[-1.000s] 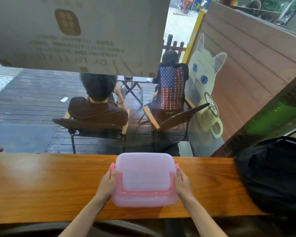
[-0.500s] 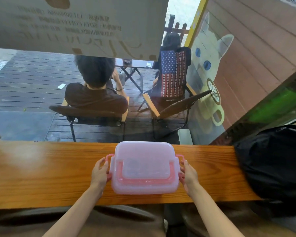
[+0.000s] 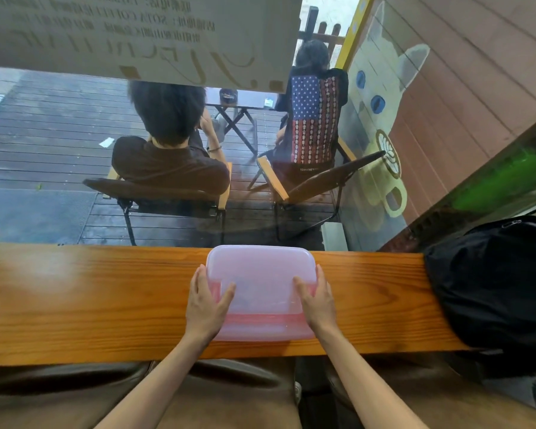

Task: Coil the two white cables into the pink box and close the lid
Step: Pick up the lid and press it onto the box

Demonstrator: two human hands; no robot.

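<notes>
Pink box (image 3: 260, 292): we see it sitting on the wooden counter (image 3: 90, 298), near the middle of the plank, its far edge close to the window glass and its near edge close to the counter's front edge.
Lid (image 3: 257, 267): we find it lying flat over the box, translucent pink; a darker pink band shows along the near side below it. We cannot tell whether it is latched.
Contents: we make out only a faint shape through the lid and cannot say what it is.
Left hand (image 3: 206, 301): we see it laid on the box's left side, palm down, thumb spread inward across the lid.
Left fingers (image 3: 198, 281): straight and close together, pointing away along the left edge, pressing on the box rather than curling round it.
Right hand (image 3: 317, 300): we see it mirrored on the right side, palm down, thumb reaching inward over the lid.
Right fingers (image 3: 321, 280): straight, together, lying along the right edge of the lid.
Box relative to fingers: the box lies between the two hands, directly under both palms, its corners just past the fingertips.
Black bag (image 3: 495, 283): resting on the counter's right end, well apart from the box.
Outside the glass: two people sit on folding chairs (image 3: 167, 196) on a deck, backs toward us.
</notes>
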